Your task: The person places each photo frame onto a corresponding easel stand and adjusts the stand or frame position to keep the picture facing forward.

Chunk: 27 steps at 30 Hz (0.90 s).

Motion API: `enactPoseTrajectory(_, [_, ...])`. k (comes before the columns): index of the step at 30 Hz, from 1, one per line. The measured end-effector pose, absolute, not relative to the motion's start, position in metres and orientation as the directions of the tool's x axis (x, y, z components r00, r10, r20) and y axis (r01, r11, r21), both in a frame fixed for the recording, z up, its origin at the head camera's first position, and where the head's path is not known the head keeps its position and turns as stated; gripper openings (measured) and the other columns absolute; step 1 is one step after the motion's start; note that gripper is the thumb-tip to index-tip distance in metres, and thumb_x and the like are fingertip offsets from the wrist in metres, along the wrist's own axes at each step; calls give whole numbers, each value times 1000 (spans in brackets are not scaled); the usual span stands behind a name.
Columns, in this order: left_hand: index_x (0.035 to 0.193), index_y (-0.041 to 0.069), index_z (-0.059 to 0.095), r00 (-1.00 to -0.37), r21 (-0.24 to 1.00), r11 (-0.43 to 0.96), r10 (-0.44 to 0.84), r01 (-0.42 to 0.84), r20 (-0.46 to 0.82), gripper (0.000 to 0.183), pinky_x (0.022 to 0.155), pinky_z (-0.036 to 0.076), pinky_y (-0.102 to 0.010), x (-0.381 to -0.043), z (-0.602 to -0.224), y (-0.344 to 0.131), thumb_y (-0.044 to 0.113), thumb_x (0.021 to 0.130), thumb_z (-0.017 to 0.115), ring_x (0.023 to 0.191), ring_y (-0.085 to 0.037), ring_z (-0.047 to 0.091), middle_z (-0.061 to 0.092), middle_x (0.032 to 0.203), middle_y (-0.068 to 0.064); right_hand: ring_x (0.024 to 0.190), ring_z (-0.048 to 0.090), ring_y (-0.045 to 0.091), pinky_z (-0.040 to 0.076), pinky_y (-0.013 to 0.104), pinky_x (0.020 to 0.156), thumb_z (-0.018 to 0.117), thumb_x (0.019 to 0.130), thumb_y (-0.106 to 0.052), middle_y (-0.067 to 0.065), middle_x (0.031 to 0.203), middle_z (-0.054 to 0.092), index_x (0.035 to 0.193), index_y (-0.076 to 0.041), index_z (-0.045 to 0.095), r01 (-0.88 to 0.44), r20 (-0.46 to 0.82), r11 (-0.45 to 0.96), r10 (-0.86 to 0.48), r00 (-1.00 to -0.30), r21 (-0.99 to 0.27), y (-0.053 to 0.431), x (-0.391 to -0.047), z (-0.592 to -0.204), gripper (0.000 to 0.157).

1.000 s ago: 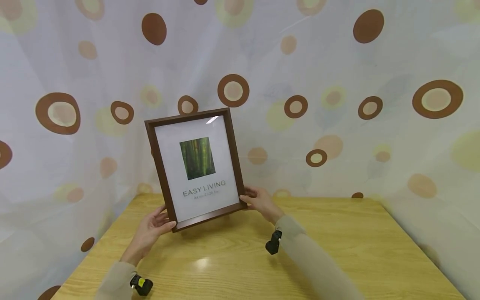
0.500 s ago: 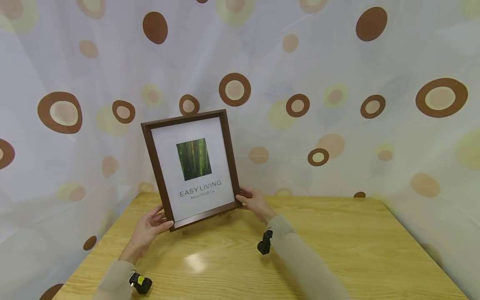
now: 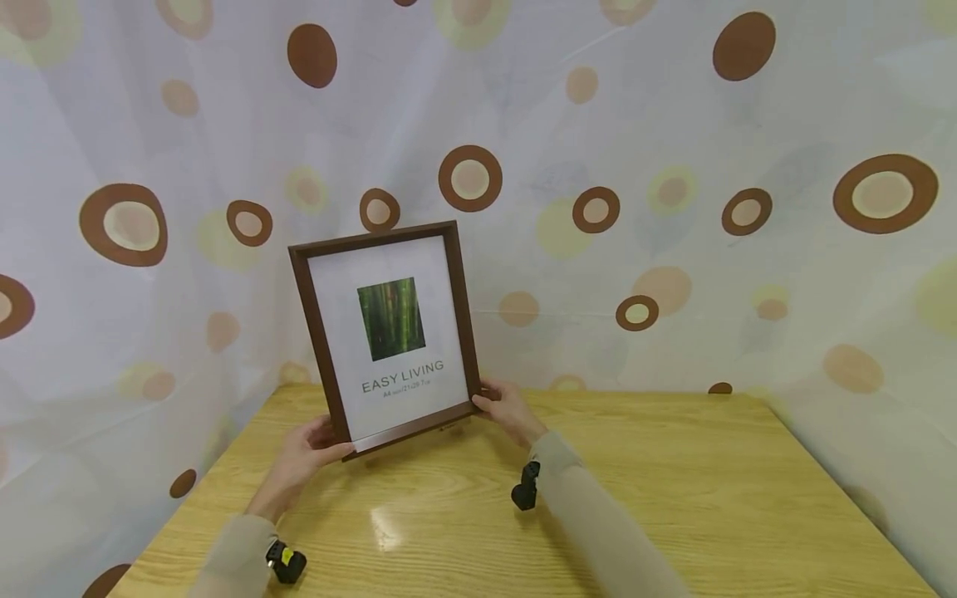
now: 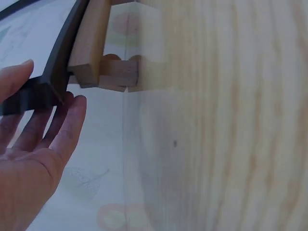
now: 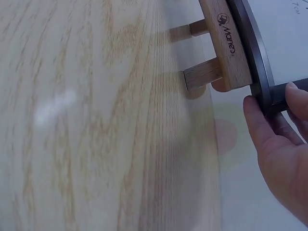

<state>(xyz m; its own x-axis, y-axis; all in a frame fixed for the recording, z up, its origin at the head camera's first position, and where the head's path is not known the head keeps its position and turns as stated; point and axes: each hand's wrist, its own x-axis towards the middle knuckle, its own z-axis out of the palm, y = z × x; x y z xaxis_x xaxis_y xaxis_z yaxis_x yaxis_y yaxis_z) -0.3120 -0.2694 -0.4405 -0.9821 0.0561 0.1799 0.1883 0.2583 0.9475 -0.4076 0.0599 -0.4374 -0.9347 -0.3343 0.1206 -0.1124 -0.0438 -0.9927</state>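
Observation:
A dark brown picture frame (image 3: 392, 342), with a green bamboo print and the words EASY LIVING, stands tilted on the left half of the table. My left hand (image 3: 305, 453) holds its lower left corner, thumb on the front and fingers behind. At the lower right corner my right hand (image 3: 511, 411) grips it the same way. Behind and under the frame is a wooden stand (image 5: 228, 43) with a printed logo and short feet. The stand (image 4: 91, 43) also shows in the left wrist view, close against the frame's back; the head view mostly hides it.
The light wooden table (image 3: 658, 498) extends forward and to the right. A white curtain (image 3: 538, 108) with brown and yellow circles hangs behind it and along both sides. Black wrist cameras sit on both sleeves (image 3: 598, 523).
The frame has shifted slightly left and leans back a little differently, and the bright reflection on its glass is gone. My right hand has moved slightly left with it. Both hands keep hold.

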Motion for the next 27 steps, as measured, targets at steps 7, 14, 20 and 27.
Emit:
enactPoseTrajectory(7, [125, 1, 50, -990, 940, 314, -7, 131, 140, 53, 84, 48, -36, -314, -445, -261, 15, 78, 72, 104, -28, 54, 59, 113, -18, 112, 48, 33, 41, 47, 93, 43, 95, -1, 25, 127, 43, 137, 2, 29, -65, 78, -46, -392, -917, -997, 52, -407, -444, 44])
enactPoseTrajectory(14, [126, -4, 47, -992, 963, 254, -58, 94, 112, 51, 84, 48, -33, -316, -449, -252, 6, 80, 68, 107, -29, 52, 56, 116, -23, 116, 45, 35, 40, 45, 94, 40, 96, -2, 24, 126, 42, 135, 6, 29, -49, 58, -31, -395, -917, -998, 52, -409, -453, 42])
enactPoseTrajectory(20, [128, -4, 44, -992, 971, 227, -84, 76, 97, 53, 85, 48, -33, -319, -449, -247, 5, 81, 67, 111, -32, 48, 51, 121, -24, 112, 47, 34, 45, 41, 90, 41, 95, -3, 26, 123, 44, 132, 9, 32, -70, 68, -9, -355, -932, -998, 53, -408, -451, 40])
enactPoseTrajectory(27, [131, -7, 39, -992, 981, 184, -102, 61, 81, 56, 83, 49, -33, -319, -448, -247, 3, 82, 64, 111, -33, 47, 48, 123, -26, 111, 49, 33, 47, 38, 87, 45, 95, -5, 24, 123, 45, 133, 9, 32, -85, 73, 19, -353, -933, -996, 55, -407, -449, 42])
